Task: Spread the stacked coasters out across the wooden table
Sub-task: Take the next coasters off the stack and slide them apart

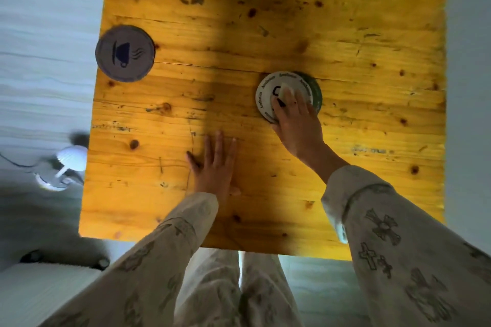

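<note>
A stack of round coasters lies right of the middle of the wooden table [265, 34]. Its top coaster [265, 93] is white with black lettering around the rim, shifted a little to the left of a dark green coaster [317, 93] beneath it. My right hand [297, 122] rests on the white coaster, fingers spread over it and fingertips pressing down. My left hand [215, 164] lies flat and open on the bare wood, nearer the front edge. A single grey coaster [125, 53] with a dark steaming-cup design sits alone at the table's left edge.
A small white mushroom-shaped lamp [63, 167] with a cord stands on the floor left of the table. A white surface [470, 87] borders the table's right side. A white object with dark knobs [53, 273] sits at the lower left.
</note>
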### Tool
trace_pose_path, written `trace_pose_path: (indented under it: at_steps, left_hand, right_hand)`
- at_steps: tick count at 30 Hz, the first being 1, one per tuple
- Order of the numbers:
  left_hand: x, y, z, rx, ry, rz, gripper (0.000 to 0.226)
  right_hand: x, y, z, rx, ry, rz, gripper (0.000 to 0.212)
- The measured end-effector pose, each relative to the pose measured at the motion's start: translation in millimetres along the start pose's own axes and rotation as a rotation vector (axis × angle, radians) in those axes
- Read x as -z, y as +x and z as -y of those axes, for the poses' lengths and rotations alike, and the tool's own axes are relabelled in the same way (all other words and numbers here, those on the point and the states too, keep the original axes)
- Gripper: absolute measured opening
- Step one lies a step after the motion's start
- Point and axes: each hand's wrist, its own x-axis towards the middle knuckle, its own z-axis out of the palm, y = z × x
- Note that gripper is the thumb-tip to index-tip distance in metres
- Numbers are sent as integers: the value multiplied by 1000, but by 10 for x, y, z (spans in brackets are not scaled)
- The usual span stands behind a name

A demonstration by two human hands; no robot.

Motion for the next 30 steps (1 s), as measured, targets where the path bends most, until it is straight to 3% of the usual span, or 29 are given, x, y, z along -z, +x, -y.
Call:
trace_pose_path:
  at_steps: [11,22,24,27,30]
  left_hand:
    - [5,22,4,30,-26,26,125]
    - [-21,25,47,6,-119,-10,123]
    - [-39,-62,50,-18,-129,-88,115]
    - [-234,-343,18,-51,-239,-256,81]
    - [-538,-679,-85,-50,-326,-292,67]
  right_hand:
    - [-7,-359,120,42,89,-14,46]
    - [-510,-1545,566,98,151,184,42]
    - [-435,-1450,513,91,166,136,37]
    - [-302,-1178,403,86,188,81,40]
    - [-199,-906,360,123,196,168,53]
